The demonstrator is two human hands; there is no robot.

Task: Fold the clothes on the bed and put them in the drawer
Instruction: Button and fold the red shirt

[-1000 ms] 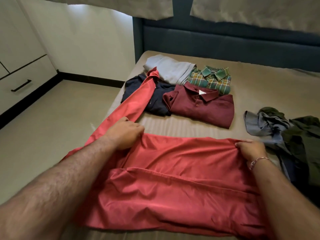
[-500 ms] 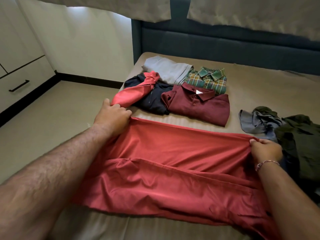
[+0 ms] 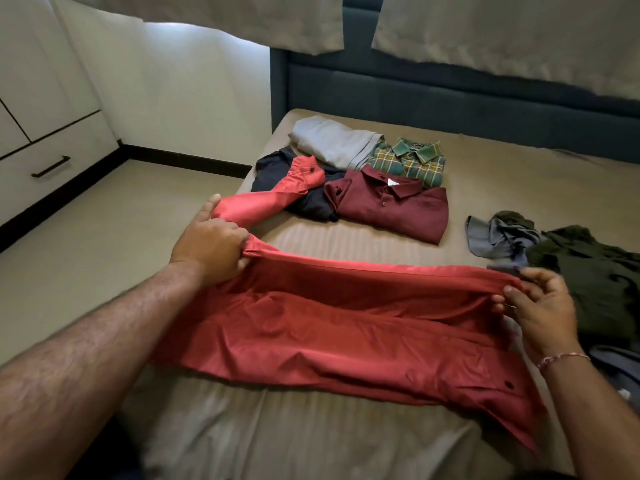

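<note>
Room: a bedroom with a dark padded headboard (image 3: 450, 95) at the far side and a white drawer unit (image 3: 52, 164) with a black handle far left, its drawer front closed.
Surface: a bed (image 3: 346, 445) under a tan striped sheet.
Task's thing: a red shirt (image 3: 329, 327) lies across the near middle of the bed, its long axis running left to right; its sleeve (image 3: 273, 199) angles off to the far left, cuff resting on a folded navy garment (image 3: 311, 202).
Left hand (image 3: 211, 244): fingers curled, gripping the far edge of the red shirt where the sleeve begins.
Right hand (image 3: 535, 306): pinching the right end of that same far edge, lifted taut off the sheet.
Folded so far: grey garment (image 3: 332, 142), green plaid shirt (image 3: 408, 161) and maroon polo (image 3: 391, 202), at the far middle.
Unfolded: a crumpled pile (image 3: 571, 265) of grey-blue and dark olive clothes on the right; how many pieces I cannot tell.
Step in hand: lengthwise folding of the red shirt, roughly mid-task.
Next move calls for: probably bringing the stray sleeve back over the body, then laying the held edge down evenly.
</note>
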